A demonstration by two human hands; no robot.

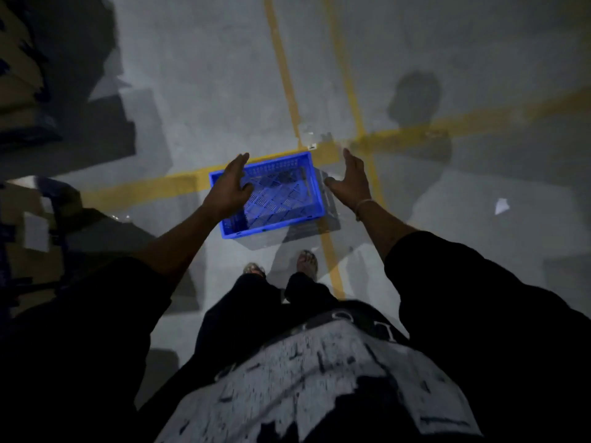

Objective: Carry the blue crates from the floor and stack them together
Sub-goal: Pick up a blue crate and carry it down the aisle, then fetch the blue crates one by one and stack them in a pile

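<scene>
A blue crate [271, 195] is sitting on the grey floor [198, 75], right over a spot where yellow floor lines [281, 68] are crossing, and its slatted bottom is showing through the open top. The person is standing just behind it, with two sandalled feet [307, 263] pointing toward its near edge. Both arms are reaching out over the crate. The left hand [230, 187] is hovering above the crate's left side, fingers stretched out and spread, holding nothing. The right hand [350, 179] is hovering just off the crate's right side, also spread wide with the thumb pointing inward, holding nothing; a thin band [364, 204] is circling its wrist. Whether either hand is touching the crate cannot be told from this angle, though neither is curling round its rim. Dark sleeves are covering the upper arms, and a black and white printed shirt [319, 378] is filling the lower part of the view. Brown cardboard boxes [19, 68] are lying in the dim left edge, and a small white scrap [501, 206] is lying on the floor well to the right.
</scene>
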